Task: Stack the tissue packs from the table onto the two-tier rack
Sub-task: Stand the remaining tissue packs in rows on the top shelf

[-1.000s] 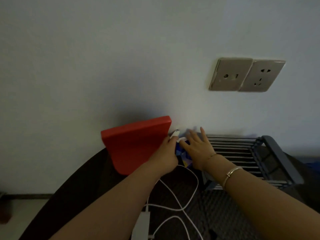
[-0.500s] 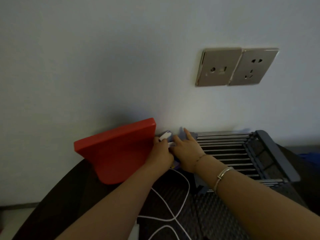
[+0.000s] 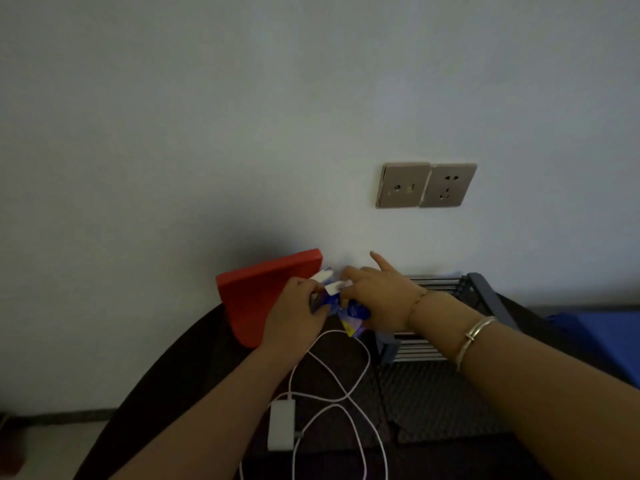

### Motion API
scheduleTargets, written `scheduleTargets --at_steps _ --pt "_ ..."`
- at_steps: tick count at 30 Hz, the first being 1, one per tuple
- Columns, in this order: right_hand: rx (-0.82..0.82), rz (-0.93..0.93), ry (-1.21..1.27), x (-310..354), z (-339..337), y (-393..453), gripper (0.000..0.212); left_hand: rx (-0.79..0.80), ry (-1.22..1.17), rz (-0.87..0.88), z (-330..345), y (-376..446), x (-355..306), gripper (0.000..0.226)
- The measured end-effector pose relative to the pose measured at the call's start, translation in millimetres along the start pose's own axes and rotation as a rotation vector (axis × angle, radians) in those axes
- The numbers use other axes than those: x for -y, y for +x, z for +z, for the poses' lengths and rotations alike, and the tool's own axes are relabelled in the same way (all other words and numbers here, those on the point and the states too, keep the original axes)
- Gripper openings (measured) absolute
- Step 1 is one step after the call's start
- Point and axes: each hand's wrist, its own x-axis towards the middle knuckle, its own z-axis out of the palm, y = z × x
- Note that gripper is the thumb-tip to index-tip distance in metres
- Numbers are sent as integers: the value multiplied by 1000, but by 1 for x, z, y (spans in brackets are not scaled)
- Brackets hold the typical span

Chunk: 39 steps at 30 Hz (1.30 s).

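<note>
1. At the surface's [image 3: 433,403] far edge, against the wall, I have both hands on small blue-and-white packs [image 3: 351,311], between a red board [image 3: 256,299] and the rack [image 3: 485,292].
2. My left hand [image 3: 294,317] is curled around one pack, its white end poking out past the fingers.
3. My right hand [image 3: 377,299] grips the other packs with its lower fingers, forefinger straight toward the wall; how many it holds I cannot tell.
4. The rack's top tier shows bare bars just beside my right wrist; no pack is visible on it.
5. To do this step well, I judge I should gather the packs squarely, lift clear of the white cable [image 3: 346,386], and lay them flat across the bars, long side across, so they don't slip through.
</note>
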Motion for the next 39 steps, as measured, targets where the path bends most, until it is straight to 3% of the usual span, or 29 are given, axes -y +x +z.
scheduleTargets --at_steps 7,10,17,21,24,27,31,39 --pt "-116 140 63 59 -89 -115 47 -151 7 238 -65 -71 -62 22" --pt "-247 273 153 89 -117 -183 45 -188 -98 292 -80 -105 -94 15" --pt "-668 691 499 117 -135 -360 30 71 -543 222 -81 -192 -201 7" --pt "-918 1002 784 80 -102 -463 49 202 -697 274 -57 -234 -267 9" --pt "-976 1202 913 40 -69 -528 57 275 -761 289 -20 -251 -315 7" --pt "-936 1291 925 2 -39 -574 50 372 -828 239 33 -258 -359 14" --pt "-719 1300 874 -45 1 -596 36 439 -776 189 107 -263 -410 21" --pt "-479 1141 602 -78 25 -557 31 221 -713 77 171 -258 -414 11"
